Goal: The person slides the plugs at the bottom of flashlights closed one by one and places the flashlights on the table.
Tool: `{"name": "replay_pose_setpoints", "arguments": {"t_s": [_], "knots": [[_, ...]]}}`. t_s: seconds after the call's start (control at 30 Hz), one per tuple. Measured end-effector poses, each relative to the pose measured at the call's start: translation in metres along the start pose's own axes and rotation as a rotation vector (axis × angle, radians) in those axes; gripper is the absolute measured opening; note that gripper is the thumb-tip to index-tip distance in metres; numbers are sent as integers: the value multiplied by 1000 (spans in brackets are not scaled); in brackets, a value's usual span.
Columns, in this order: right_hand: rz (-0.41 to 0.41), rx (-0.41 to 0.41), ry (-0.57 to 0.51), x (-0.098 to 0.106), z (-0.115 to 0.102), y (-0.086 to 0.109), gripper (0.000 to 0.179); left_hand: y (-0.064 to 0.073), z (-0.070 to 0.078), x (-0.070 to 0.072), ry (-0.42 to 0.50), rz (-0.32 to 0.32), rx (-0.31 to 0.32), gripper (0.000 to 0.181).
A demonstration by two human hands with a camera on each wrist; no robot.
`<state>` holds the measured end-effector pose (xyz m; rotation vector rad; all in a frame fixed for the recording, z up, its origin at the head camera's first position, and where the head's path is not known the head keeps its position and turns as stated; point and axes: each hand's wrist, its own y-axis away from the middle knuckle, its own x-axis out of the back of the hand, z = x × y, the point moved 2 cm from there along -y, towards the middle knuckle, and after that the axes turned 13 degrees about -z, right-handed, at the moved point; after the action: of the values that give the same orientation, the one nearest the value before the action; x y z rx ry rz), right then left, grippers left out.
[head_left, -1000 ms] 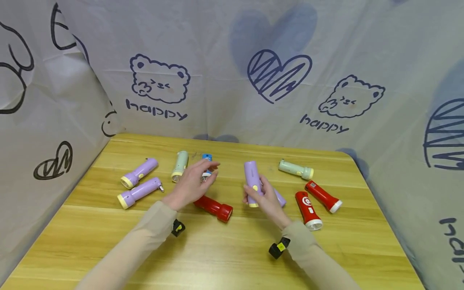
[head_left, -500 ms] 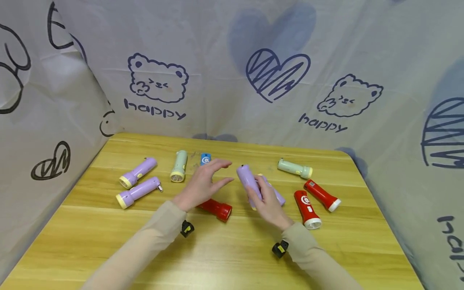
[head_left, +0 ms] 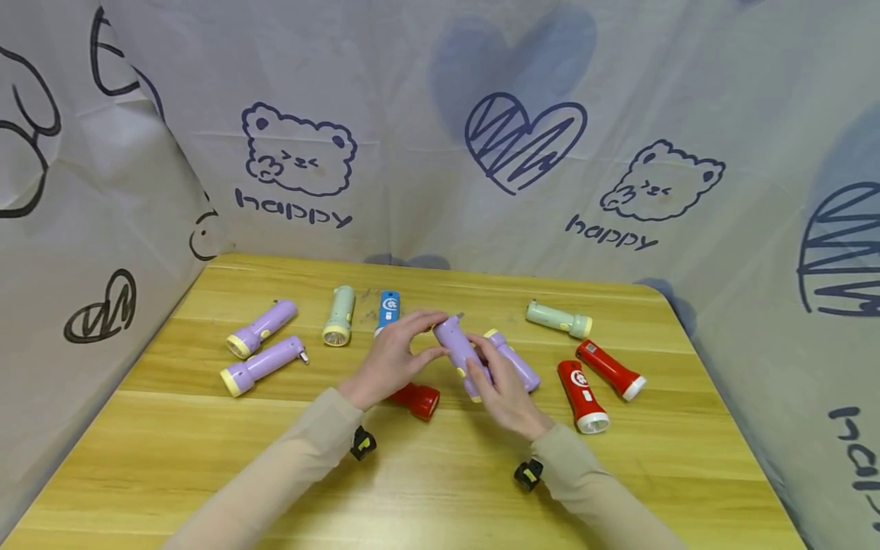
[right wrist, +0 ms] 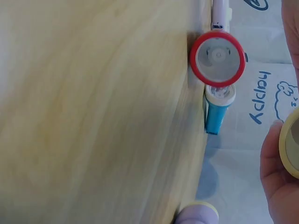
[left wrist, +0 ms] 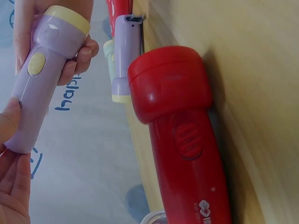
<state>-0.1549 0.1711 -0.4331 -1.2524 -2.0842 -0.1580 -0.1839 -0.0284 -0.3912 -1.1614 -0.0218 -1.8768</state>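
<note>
Held purple flashlight [head_left: 457, 341] sat tilted at centre of the head view. Right hand [head_left: 507, 393] had fingers curled round the lamp end; left hand [head_left: 389, 362] pinched the tail, thumb against fingers, probably to steady both ends.

The held flashlight [head_left: 455, 344] is lilac with yellow rim [left wrist: 70, 18] and button [left wrist: 37, 64]; the cloth [head_left: 412, 191] behind is greyish white, patterned with blue bears [head_left: 300, 150].

Wooden desk [right wrist: 93, 116], red-rimmed flashlight [right wrist: 218, 58] with lens facing, blue-and-white flashlight [right wrist: 215, 116] just beyond it, lavender flashlight [right wrist: 198, 214] cut off below, right grip [right wrist: 280, 191] holding a yellow-rimmed flashlight [right wrist: 282, 150], pale cloth [right wrist: 238, 163] lettered "happy" behind.
</note>
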Motion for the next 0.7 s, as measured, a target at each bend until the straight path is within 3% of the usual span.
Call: {"name": "replay_pose_setpoints", "arguments": {"t_s": [0.7], "knots": [[42, 13, -153, -6, 1, -3, 39, 0, 0, 1, 60, -20, 18, 61]]}}
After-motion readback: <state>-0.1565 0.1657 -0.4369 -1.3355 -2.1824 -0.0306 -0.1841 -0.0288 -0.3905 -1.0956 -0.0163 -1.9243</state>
